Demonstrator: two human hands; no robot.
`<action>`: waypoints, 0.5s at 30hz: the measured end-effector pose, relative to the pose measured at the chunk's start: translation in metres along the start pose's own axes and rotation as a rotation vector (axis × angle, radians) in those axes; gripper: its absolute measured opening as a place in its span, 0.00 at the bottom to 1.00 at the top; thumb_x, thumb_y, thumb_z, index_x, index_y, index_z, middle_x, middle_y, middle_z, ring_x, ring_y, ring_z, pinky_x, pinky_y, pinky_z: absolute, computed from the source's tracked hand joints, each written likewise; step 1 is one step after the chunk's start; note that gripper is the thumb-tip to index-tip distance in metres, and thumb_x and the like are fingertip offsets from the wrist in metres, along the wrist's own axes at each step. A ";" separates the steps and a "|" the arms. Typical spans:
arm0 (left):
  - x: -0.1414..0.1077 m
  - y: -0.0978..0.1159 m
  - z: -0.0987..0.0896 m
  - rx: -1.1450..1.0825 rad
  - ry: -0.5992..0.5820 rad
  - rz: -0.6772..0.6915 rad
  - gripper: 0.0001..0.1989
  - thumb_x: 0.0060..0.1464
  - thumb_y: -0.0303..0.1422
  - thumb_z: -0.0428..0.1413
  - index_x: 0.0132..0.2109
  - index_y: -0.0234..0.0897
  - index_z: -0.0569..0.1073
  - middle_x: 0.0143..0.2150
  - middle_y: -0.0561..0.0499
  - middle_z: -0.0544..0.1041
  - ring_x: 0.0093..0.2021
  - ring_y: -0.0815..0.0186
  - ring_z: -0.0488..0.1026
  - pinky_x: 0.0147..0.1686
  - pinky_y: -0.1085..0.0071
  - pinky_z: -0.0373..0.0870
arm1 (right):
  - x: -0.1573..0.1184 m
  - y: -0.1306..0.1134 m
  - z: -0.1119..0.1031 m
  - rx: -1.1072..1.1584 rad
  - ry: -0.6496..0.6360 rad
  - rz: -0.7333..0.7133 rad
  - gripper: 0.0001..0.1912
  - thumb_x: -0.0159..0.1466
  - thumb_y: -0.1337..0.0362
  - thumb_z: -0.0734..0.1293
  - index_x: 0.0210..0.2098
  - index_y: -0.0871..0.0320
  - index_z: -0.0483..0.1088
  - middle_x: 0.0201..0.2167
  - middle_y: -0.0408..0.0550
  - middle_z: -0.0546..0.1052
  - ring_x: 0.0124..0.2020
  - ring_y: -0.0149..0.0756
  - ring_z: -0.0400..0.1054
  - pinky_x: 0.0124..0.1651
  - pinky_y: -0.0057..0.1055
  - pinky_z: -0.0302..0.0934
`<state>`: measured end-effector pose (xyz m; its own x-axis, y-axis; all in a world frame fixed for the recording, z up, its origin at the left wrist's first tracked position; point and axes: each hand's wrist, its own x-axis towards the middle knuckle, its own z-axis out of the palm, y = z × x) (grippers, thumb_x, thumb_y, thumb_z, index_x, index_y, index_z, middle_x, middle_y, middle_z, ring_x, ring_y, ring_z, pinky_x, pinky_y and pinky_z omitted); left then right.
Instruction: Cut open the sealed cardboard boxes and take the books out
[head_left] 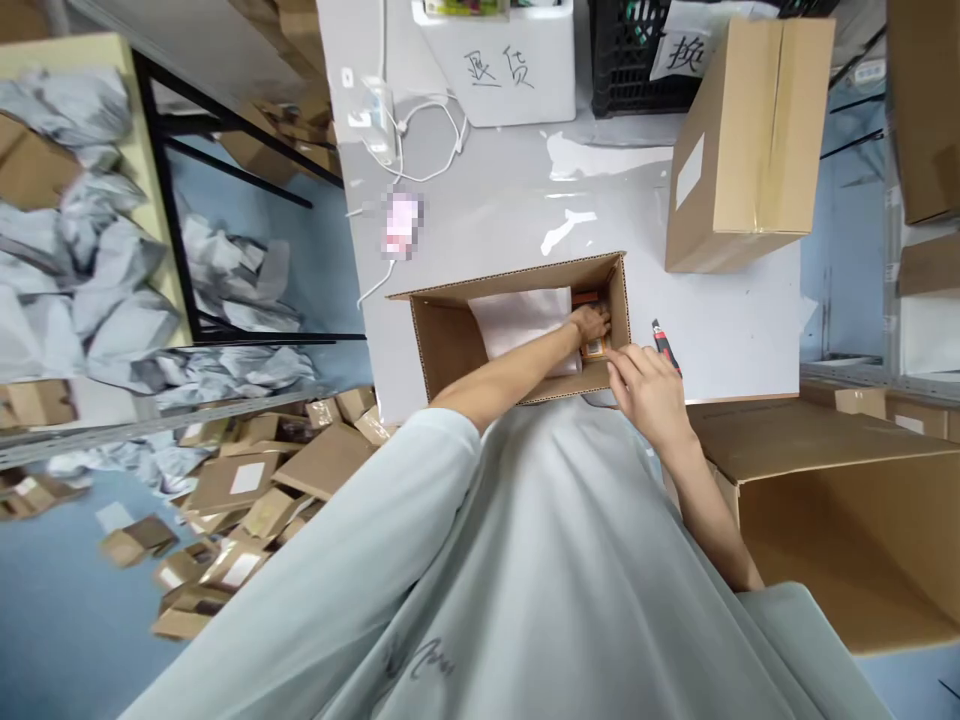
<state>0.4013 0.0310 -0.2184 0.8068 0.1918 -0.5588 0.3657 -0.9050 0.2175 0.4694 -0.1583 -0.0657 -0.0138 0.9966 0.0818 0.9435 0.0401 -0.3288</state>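
An open cardboard box [457, 345] stands at the table's near edge, in front of my body. My left hand [590, 323] reaches down into its right end, fingers bent among small packages. What these fingers grip, if anything, is hidden. A small orange-and-white package [595, 347] shows just below that hand. White paper-like sheeting [517, 315] covers much of the box's inside and passes under my left wrist. At the near right corner, my right hand [651, 392] has its fingers closed on the rim. A red-and-black utility knife [665, 347] lies close beyond it.
A tall taped carton [757, 150] stands at the table's right. Behind are a white bin [499, 75] and a black crate [626, 60]. A power strip [381, 120] with cables lies left. A large open carton [840, 540] stands lower right; parcels [232, 480] cover the left floor.
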 end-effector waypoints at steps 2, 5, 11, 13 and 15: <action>0.007 -0.004 0.010 -0.001 -0.028 -0.011 0.20 0.68 0.19 0.57 0.59 0.35 0.86 0.66 0.32 0.81 0.64 0.48 0.79 0.55 0.60 0.75 | 0.001 0.001 0.002 0.009 0.000 -0.007 0.17 0.83 0.65 0.61 0.61 0.58 0.80 0.48 0.55 0.84 0.46 0.48 0.73 0.49 0.43 0.62; 0.008 -0.007 0.021 0.000 -0.050 -0.019 0.14 0.72 0.27 0.61 0.60 0.35 0.83 0.65 0.35 0.81 0.64 0.49 0.79 0.59 0.56 0.79 | 0.001 0.003 0.006 0.034 -0.011 -0.012 0.17 0.83 0.65 0.62 0.62 0.58 0.80 0.48 0.55 0.84 0.46 0.47 0.72 0.49 0.43 0.61; -0.002 -0.002 0.009 -0.011 -0.063 -0.018 0.10 0.71 0.34 0.66 0.54 0.33 0.83 0.58 0.41 0.84 0.57 0.55 0.82 0.57 0.56 0.82 | 0.001 0.007 0.011 0.062 0.025 -0.022 0.15 0.83 0.65 0.64 0.60 0.58 0.82 0.45 0.54 0.83 0.44 0.45 0.72 0.48 0.41 0.61; -0.008 -0.001 -0.004 -0.021 -0.040 -0.024 0.03 0.67 0.24 0.65 0.43 0.31 0.85 0.49 0.39 0.87 0.52 0.56 0.84 0.50 0.64 0.79 | 0.001 0.009 0.012 0.076 0.045 -0.040 0.15 0.83 0.65 0.64 0.59 0.57 0.82 0.44 0.53 0.84 0.44 0.45 0.73 0.48 0.41 0.62; -0.022 -0.003 -0.020 -0.047 0.024 -0.032 0.09 0.62 0.17 0.63 0.36 0.31 0.85 0.43 0.37 0.87 0.47 0.57 0.85 0.44 0.68 0.74 | 0.002 0.011 0.012 0.093 0.059 -0.057 0.15 0.83 0.65 0.63 0.58 0.57 0.82 0.44 0.53 0.84 0.44 0.45 0.74 0.48 0.41 0.63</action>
<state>0.3917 0.0366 -0.1908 0.8046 0.2301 -0.5474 0.4129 -0.8793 0.2374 0.4757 -0.1552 -0.0801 -0.0442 0.9865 0.1576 0.9071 0.1057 -0.4074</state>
